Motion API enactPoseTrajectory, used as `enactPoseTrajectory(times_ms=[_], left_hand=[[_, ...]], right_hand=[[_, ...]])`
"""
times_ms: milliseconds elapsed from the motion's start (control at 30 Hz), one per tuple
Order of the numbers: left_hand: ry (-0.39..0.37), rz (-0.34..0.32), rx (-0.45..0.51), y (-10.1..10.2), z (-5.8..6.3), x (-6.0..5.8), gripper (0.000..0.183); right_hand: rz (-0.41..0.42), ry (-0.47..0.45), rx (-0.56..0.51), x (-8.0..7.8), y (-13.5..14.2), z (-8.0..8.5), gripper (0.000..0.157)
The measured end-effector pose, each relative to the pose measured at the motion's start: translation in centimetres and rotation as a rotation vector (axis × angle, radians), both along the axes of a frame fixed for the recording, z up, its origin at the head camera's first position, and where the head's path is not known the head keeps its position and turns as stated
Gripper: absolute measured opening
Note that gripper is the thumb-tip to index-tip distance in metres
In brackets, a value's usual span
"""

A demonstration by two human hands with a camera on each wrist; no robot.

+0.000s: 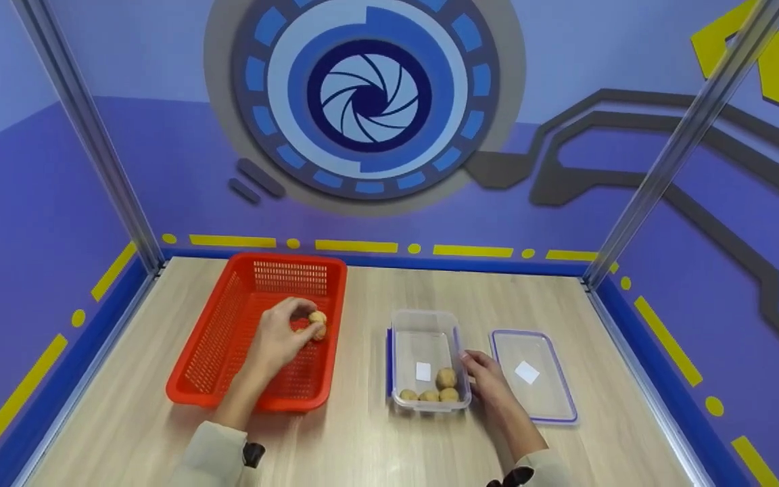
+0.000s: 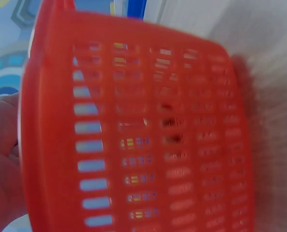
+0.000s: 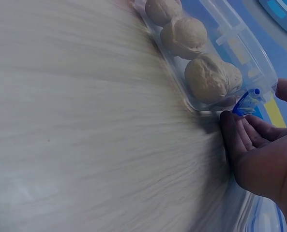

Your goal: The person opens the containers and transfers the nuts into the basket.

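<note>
Inside the red basket (image 1: 337, 297), left hand (image 1: 280, 339) pinches a walnut (image 1: 318, 316), presumably light, hard, prone to rolling, best held round its middle; right hand (image 1: 489, 383) grips the clear container (image 1: 423, 346) right of the basket.

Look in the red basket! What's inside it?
Inside the red basket, at least two tan walnuts show toward the right side, by the left hand. The hand covers part of the floor, so what's beneath can't be seen.
</note>
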State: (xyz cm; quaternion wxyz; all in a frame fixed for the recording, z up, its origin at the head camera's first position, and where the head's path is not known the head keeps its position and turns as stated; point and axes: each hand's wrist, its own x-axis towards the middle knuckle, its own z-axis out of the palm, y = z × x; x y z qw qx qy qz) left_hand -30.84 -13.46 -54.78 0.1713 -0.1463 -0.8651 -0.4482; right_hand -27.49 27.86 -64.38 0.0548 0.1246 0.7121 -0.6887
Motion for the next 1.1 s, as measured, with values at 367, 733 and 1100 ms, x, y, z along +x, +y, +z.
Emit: enactPoseTrajectory(times_ms=[367, 733, 1100], left_hand=[[-0.079, 0.03, 0.037, -1.0, -1.6, -3.4, 0.029], [-0.103, 0.059, 0.005, -1.8, -2.9, -4.4, 0.029], [-0.175, 0.08, -0.072, -1.6, -3.1, -4.7, 0.032]], right_hand=[[-0.007, 0.01, -0.016, 0.3, 0.2, -0.3, 0.05], [0.002, 0.019, -0.015, 0.0, -0.2, -0.2, 0.051], [0.002, 0.027, 0.001, 0.1, -0.1, 0.2, 0.051]])
